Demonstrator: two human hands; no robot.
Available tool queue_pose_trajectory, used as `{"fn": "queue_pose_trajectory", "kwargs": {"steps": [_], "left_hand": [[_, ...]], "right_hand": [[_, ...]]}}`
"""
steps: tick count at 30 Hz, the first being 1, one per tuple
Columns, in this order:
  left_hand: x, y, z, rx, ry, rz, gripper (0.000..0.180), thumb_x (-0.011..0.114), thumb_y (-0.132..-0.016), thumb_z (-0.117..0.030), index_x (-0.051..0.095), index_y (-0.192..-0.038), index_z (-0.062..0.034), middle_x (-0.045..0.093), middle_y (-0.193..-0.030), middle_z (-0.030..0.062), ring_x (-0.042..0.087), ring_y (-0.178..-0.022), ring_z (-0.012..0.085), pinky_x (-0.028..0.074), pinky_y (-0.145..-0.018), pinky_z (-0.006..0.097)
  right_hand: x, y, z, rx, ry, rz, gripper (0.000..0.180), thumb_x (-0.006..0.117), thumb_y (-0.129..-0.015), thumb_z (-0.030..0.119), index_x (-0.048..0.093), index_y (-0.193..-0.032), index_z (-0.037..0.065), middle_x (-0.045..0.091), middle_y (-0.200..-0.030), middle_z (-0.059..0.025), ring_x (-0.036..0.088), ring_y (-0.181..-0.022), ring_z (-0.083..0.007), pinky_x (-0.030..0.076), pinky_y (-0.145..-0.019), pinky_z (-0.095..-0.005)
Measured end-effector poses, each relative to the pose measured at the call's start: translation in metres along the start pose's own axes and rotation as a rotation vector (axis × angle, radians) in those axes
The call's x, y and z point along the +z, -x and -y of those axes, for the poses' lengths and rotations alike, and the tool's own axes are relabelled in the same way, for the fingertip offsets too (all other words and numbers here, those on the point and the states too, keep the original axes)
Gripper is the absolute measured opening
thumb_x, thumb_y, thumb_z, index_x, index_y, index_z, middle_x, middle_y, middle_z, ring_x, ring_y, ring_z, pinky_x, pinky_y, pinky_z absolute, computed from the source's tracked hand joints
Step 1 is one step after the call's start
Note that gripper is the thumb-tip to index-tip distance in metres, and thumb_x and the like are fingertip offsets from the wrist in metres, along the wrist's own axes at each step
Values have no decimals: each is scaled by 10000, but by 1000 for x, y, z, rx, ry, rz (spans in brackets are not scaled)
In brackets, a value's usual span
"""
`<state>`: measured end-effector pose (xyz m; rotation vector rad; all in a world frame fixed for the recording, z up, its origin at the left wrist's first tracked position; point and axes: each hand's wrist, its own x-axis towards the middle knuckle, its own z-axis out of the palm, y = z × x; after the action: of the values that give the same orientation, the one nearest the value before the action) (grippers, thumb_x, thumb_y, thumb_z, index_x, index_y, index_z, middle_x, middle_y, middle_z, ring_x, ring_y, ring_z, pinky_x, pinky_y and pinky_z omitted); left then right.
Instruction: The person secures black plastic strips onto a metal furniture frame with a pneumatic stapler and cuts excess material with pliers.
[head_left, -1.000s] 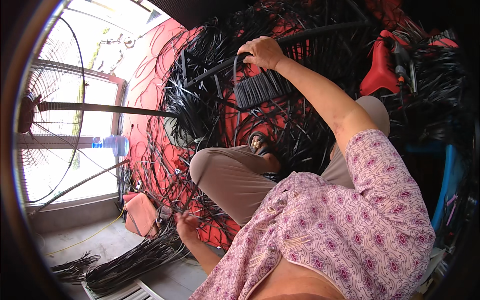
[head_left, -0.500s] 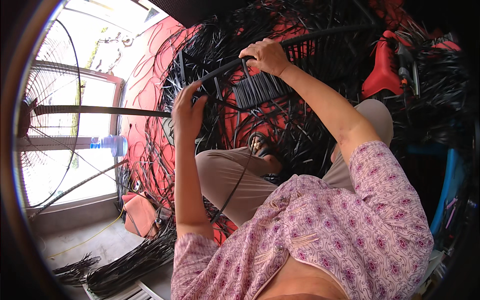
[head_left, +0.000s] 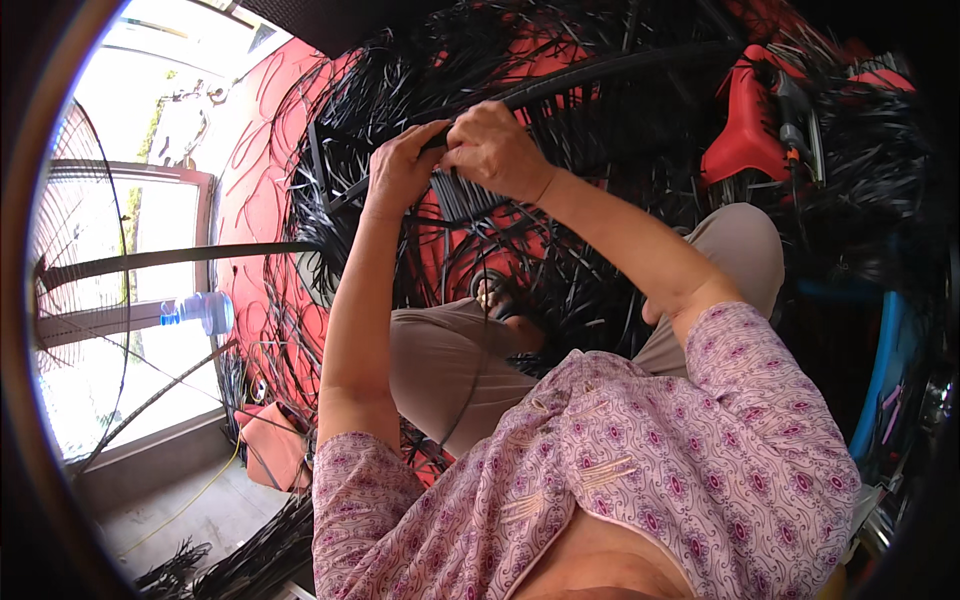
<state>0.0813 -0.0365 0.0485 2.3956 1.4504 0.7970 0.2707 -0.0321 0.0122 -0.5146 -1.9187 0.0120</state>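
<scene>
A black frame with a long curved bar [head_left: 620,66] crosses in front of me, wound or woven with flat black strips. Below the bar, a panel of close-set black strips [head_left: 466,198] shows between my forearms. My left hand [head_left: 403,168] is closed round the bar near its left end, thumb and fingers on either side. Right beside it, my right hand [head_left: 495,152] has its fingers curled together at the bar; what they pinch is hidden behind them. One thin black strip [head_left: 470,385] hangs down across my left trouser leg.
Heaps of loose black strips [head_left: 590,285] cover the red floor [head_left: 265,190]. At the right stand a red plastic object [head_left: 742,135] and a blue curved edge [head_left: 882,375]. To the left are a fan [head_left: 75,240], a clear water bottle [head_left: 208,313] and a pink bag [head_left: 275,447].
My right hand has slid left along the bar until it is beside my left hand, and its fingers have curled in. My left hand has shifted slightly up and right.
</scene>
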Motion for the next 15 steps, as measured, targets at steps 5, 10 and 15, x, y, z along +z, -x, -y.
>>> {"fn": "queue_pose_trajectory", "kwargs": {"steps": [5,10,15], "left_hand": [[5,-12,-3,64,14,-22,372,620,-780,-64,676,-1147,-87,699,-1019,140,685,-922,321,541,-793,370],[10,-31,-35,-108,58,4,364,633,-790,-85,686,-1149,-106,695,-864,161,695,-767,280,528,-710,347],[10,-27,-35,-275,93,-5,320,699,-812,-182,704,-1129,-137,689,-796,158,685,-690,253,509,-656,333]], "right_hand": [[-15,0,31,12,4,-32,88,757,-692,164,716,-767,145,608,-867,22,581,-880,-184,453,-804,-346],[-32,9,75,23,-126,-63,104,755,-710,157,715,-800,125,621,-893,5,594,-893,-196,501,-753,-343],[-43,20,105,87,-161,-51,152,748,-711,146,716,-855,110,630,-928,-15,608,-938,-216,533,-761,-340]]}}
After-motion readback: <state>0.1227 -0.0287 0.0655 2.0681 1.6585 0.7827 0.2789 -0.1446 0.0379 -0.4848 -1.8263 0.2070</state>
